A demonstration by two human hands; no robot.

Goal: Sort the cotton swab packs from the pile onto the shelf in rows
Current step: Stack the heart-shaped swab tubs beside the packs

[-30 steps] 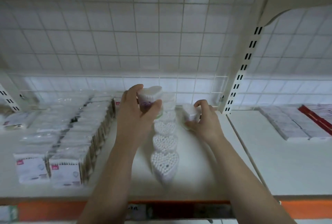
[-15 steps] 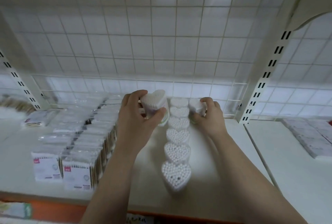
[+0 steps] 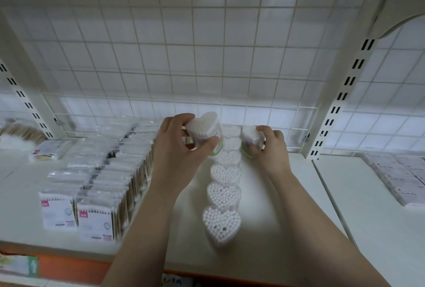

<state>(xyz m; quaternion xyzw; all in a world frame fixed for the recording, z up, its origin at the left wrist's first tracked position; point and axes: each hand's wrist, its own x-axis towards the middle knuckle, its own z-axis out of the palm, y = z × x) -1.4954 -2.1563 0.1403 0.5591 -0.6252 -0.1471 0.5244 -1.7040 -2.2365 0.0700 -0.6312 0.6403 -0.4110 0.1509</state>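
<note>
A row of several heart-shaped cotton swab packs (image 3: 222, 194) runs from the shelf's front edge back to the wire grid. My left hand (image 3: 179, 148) grips one heart pack (image 3: 203, 127), lifted and tilted just left of the row's far end. My right hand (image 3: 269, 148) holds another heart pack (image 3: 249, 137) low on the white shelf (image 3: 271, 213), right of the row's far end, close to the back grid.
Two rows of flat bagged swab packs (image 3: 96, 185) fill the shelf's left side. Loose packs (image 3: 48, 152) lie further left. A slotted upright (image 3: 331, 112) stands right of my right hand. Flat white packs (image 3: 400, 178) lie on the neighbouring shelf.
Both hands have moved deeper toward the back grid with their packs. The view has tilted and shifted, so the shelf sits more to the right.
</note>
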